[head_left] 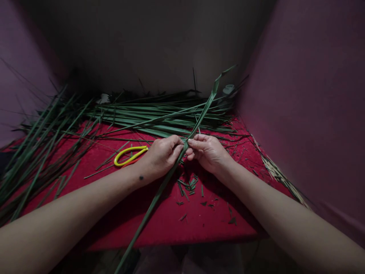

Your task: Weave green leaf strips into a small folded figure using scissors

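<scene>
A long green leaf strip slants across the middle, its folded tip up at the right and its tail running down past the table's front edge. My left hand is closed on the strip, the fingers curled around its middle. Just to the right, my right hand pinches the same strip between thumb and forefinger, the other fingers bent. A small fold or knot seems to sit between the two hands; its details are too small to tell. Behind my left wrist lie yellow-handled scissors, partly hidden by the forearm.
Green leaf strips lie heaped along the back of the red cloth, with more strips at the left. Short cut bits are scattered in front. Pale sticks lie along the right wall; a whitish container stands at the back.
</scene>
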`<action>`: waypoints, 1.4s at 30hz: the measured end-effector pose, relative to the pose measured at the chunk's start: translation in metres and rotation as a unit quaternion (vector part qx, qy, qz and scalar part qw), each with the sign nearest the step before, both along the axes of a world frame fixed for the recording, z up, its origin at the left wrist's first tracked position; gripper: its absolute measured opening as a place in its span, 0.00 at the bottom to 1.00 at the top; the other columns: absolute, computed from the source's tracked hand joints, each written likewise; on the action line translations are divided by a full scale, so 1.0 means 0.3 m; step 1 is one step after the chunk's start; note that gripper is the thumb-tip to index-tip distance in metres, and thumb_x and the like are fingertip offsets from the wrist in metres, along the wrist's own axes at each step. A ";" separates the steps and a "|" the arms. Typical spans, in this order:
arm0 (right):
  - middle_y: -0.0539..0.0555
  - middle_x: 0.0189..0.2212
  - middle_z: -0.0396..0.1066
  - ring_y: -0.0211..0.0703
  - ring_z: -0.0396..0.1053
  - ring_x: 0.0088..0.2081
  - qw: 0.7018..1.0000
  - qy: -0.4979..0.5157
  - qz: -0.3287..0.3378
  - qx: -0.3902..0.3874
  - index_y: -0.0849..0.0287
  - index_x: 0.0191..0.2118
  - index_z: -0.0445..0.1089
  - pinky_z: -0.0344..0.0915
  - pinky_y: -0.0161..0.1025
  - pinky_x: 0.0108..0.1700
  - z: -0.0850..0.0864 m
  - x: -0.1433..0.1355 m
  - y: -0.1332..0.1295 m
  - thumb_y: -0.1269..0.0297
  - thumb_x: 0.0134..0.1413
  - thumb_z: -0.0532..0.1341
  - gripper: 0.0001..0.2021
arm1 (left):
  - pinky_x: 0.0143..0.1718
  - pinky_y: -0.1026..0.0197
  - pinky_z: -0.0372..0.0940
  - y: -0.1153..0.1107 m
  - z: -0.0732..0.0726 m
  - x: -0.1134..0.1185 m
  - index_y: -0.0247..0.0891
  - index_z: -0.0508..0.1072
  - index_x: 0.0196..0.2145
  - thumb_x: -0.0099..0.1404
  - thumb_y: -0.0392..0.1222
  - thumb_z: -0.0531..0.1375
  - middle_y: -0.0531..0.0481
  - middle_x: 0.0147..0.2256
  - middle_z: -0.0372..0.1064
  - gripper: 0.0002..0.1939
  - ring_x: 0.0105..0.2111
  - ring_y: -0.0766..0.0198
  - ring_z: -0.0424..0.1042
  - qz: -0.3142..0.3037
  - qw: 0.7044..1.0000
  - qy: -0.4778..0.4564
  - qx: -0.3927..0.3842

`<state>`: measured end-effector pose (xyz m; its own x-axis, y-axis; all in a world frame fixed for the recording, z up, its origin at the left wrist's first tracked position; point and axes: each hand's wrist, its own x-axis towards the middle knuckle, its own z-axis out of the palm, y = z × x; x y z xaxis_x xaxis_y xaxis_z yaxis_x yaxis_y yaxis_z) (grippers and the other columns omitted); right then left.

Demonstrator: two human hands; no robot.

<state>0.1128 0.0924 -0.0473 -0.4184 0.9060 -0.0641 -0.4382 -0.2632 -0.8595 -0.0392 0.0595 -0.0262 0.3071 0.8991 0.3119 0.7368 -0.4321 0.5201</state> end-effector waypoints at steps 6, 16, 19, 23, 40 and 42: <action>0.50 0.14 0.69 0.32 0.65 0.14 1.000 -0.006 0.017 0.021 0.62 0.24 0.63 0.64 0.27 0.17 -0.002 0.001 0.000 0.71 0.44 0.63 0.07 | 0.30 0.65 0.63 0.013 0.028 -0.010 0.33 0.68 0.33 0.58 0.41 0.56 0.50 0.30 0.70 0.09 0.28 0.67 0.68 -0.069 0.961 -0.167 -0.208; 0.50 0.15 0.67 0.36 0.69 0.17 0.999 0.006 0.031 -0.021 0.63 0.25 0.61 0.69 0.30 0.20 -0.004 -0.011 -0.007 0.77 0.49 0.59 0.07 | 0.18 0.70 0.58 0.016 0.005 0.002 0.35 0.65 0.29 0.56 0.38 0.57 0.57 0.19 0.64 0.04 0.17 0.73 0.63 -0.007 0.955 -0.228 -0.189; 0.51 0.17 0.68 0.37 0.70 0.19 0.999 0.008 0.036 -0.034 0.64 0.26 0.61 0.70 0.32 0.22 0.001 -0.012 -0.012 0.79 0.49 0.57 0.06 | 0.19 0.69 0.63 0.006 -0.003 0.008 0.36 0.65 0.33 0.59 0.40 0.55 0.56 0.22 0.66 0.05 0.18 0.71 0.67 -0.015 0.952 -0.235 -0.195; 0.50 0.17 0.67 0.39 0.71 0.20 0.998 0.012 0.038 -0.043 0.63 0.27 0.60 0.72 0.35 0.25 0.003 -0.012 -0.015 0.80 0.49 0.57 0.07 | 0.15 0.69 0.61 -0.008 -0.003 0.012 0.37 0.64 0.33 0.62 0.43 0.52 0.55 0.22 0.66 0.07 0.16 0.69 0.68 0.008 0.960 -0.207 -0.188; 0.52 0.13 0.67 0.39 0.69 0.15 0.993 -0.078 0.016 -0.088 0.64 0.22 0.59 0.69 0.32 0.20 0.022 -0.020 -0.037 0.84 0.52 0.52 0.13 | 0.19 0.70 0.50 0.021 0.033 -0.026 0.35 0.69 0.24 0.60 0.41 0.51 0.54 0.17 0.64 0.12 0.17 0.71 0.60 -0.043 0.990 0.120 -0.065; 0.54 0.13 0.68 0.38 0.69 0.15 0.991 -0.091 0.024 -0.091 0.64 0.21 0.60 0.69 0.31 0.20 0.020 -0.021 -0.040 0.84 0.52 0.52 0.12 | 0.19 0.68 0.49 0.020 0.024 -0.025 0.35 0.69 0.23 0.60 0.41 0.51 0.52 0.17 0.64 0.12 0.17 0.71 0.59 -0.036 0.985 0.164 -0.038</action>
<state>0.1065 0.0805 -0.0414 -0.4278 0.8518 -0.3025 -0.2630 -0.4375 -0.8599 -0.0466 0.0655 -0.0189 0.4440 0.8883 0.1173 0.8397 -0.4582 0.2914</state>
